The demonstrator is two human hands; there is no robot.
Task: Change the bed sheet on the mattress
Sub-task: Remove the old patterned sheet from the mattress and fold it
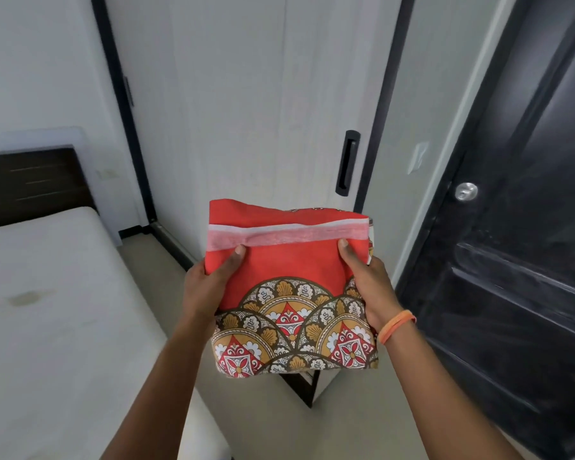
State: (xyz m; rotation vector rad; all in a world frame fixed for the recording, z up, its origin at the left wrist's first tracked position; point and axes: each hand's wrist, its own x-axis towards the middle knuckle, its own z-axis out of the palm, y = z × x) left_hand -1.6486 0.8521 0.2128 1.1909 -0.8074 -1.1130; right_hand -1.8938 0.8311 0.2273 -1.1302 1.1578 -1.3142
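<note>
The folded red cotton bed sheet (289, 287) with scalloped gold-and-brown medallions sits between your hands, held up in front of the white sliding wardrobe door (246, 111) — your left hand (210, 287) and right hand (365, 283) each grip a side, thumbs on top. The bare white mattress (47, 310) lies to your left.

There is a single view, taken from a wide-angle camera worn on the person's head, looking forward and down from standing height. Both forearms enter from the bottom edge and meet near the middle of the frame, close to the lens. It faces a white sliding wardrobe door (246, 104) straight ahead, with the bare mattress (50, 310) running along the lower left and a dark door (512, 260) on the right. Straight lines bow toward the edges. No second view overlaps it.
</note>
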